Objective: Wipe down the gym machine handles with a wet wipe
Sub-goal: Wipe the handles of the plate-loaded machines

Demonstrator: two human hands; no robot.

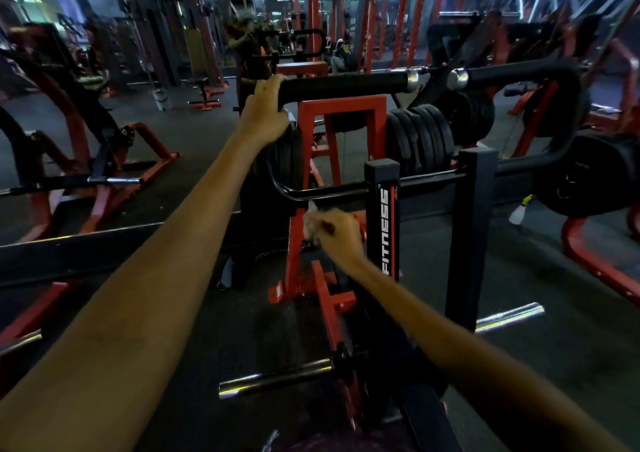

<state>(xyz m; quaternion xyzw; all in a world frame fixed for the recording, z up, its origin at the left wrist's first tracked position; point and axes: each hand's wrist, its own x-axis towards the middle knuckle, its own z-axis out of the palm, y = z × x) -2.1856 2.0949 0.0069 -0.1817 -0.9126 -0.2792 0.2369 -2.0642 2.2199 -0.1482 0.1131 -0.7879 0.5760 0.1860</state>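
In the head view, the left hand (265, 112) grips the left end of the black padded handle (346, 89), while the right hand (337, 232) pinches the white wet wipe (311, 221) just under the thin black bar (332, 193), where I think a loose pinch could drop it.

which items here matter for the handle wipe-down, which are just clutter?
In play:
- left hand gripping black padded handle
- right hand holding wet wipe
- second padded handle

Lying about:
- weight plates
- spray bottle on floor
- chrome pegs
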